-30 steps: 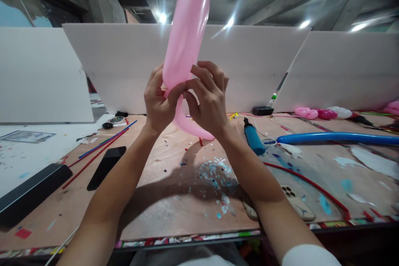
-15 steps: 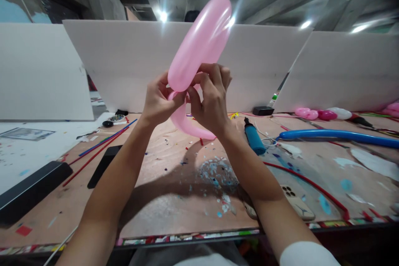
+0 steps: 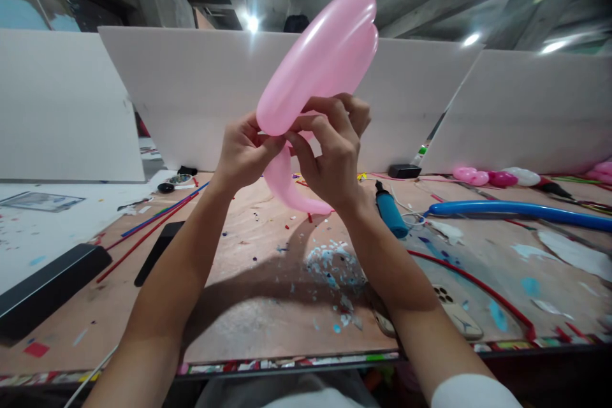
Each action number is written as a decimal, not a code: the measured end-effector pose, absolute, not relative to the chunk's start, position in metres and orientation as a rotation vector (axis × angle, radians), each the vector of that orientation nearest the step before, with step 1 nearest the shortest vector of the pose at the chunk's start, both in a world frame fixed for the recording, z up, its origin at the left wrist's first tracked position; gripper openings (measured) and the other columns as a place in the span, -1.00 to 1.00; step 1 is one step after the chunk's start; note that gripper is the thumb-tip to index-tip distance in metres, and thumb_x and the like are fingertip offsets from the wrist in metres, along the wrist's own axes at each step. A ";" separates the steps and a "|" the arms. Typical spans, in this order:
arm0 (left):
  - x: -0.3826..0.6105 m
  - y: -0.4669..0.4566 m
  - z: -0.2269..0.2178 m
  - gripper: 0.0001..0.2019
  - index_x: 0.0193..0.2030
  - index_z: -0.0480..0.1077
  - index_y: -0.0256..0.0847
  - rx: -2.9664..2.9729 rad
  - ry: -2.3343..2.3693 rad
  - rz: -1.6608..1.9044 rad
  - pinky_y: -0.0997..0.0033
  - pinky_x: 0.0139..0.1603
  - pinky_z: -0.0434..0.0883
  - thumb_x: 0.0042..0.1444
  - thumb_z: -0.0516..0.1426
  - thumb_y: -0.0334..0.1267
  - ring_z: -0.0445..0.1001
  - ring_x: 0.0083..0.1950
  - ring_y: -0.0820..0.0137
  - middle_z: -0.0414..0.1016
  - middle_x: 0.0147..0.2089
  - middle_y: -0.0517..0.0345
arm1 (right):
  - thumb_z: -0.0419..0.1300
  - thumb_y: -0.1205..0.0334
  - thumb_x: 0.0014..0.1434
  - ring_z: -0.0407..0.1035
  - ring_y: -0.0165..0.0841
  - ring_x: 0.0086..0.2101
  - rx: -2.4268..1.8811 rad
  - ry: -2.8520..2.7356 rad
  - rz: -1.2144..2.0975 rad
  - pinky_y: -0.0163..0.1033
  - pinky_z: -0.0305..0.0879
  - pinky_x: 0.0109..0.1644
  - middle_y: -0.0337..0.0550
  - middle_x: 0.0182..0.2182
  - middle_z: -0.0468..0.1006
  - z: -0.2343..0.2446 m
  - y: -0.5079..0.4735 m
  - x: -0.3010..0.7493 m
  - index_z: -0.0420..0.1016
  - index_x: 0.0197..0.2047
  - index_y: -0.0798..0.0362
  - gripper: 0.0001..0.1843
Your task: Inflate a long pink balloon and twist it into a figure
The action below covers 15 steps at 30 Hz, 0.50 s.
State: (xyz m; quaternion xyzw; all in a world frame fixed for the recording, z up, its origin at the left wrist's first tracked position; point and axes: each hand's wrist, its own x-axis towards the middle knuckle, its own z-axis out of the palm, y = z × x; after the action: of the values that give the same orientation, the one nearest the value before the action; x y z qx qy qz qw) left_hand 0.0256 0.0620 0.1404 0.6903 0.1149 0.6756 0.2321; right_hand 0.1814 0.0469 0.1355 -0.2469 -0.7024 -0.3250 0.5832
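Observation:
A long pink modelling balloon (image 3: 315, 64) is held up above the table, bent into a fat loop that leans up and to the right. Its thinner tail curves down beneath my hands. My left hand (image 3: 246, 150) pinches the balloon at the lower left end of the loop. Opposite it, my right hand (image 3: 332, 146) has thumb and forefinger closed at the same narrow spot, its other fingers bent against the loop. The fingertips of both hands nearly meet there, and the pinched part is mostly hidden.
A blue hand pump (image 3: 391, 210) lies right of my hands, beside a long blue balloon (image 3: 516, 209). A phone (image 3: 461, 319) sits under my right forearm. Confetti (image 3: 335, 264) litters the wooden table (image 3: 258, 325). White panels (image 3: 191, 95) stand behind; black blocks (image 3: 52, 290) lie left.
The pink loop has tilted further right, and its second lobe now shows at the top. My right hand has shifted slightly right, with its outer fingers raised; my left hand has barely moved.

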 end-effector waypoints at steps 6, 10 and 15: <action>0.024 0.072 0.137 -0.62 -0.25 0.47 -0.21 1.787 0.331 1.803 0.31 -0.26 0.62 -0.02 0.34 0.05 0.65 -0.20 0.17 0.56 -0.36 0.10 | 0.21 -0.16 0.22 0.03 -0.04 0.36 -0.470 -1.449 -0.369 0.27 0.12 0.33 0.04 0.36 0.08 0.139 0.056 0.185 0.15 0.24 -0.14 -0.38; 0.023 0.073 0.134 -0.60 -0.24 0.45 -0.21 1.752 0.352 1.717 0.34 -0.36 0.60 -0.04 0.33 0.07 0.64 -0.36 0.24 0.55 -0.41 0.12 | 0.31 -0.26 0.05 0.21 -0.05 0.28 -0.263 -1.418 0.394 0.21 0.32 0.21 0.02 0.25 0.25 0.146 0.072 0.189 0.11 0.21 -0.18 -0.22; 0.026 0.074 0.137 -0.60 -0.23 0.44 -0.21 1.671 0.360 1.717 0.30 -0.24 0.62 -0.03 0.31 0.07 0.64 -0.31 0.25 0.57 -0.38 0.09 | 0.37 -0.19 -0.01 0.47 -0.12 0.00 -0.195 -1.541 0.691 0.06 0.52 0.02 -0.10 -0.16 0.56 0.146 0.072 0.184 0.35 -0.14 -0.04 -0.48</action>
State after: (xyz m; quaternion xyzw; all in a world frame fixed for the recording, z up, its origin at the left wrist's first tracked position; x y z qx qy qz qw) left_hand 0.0257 0.0740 0.1374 0.6456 0.1393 0.6634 0.3517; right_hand 0.1838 0.0721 0.1465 -0.0862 -0.6810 0.3055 0.6599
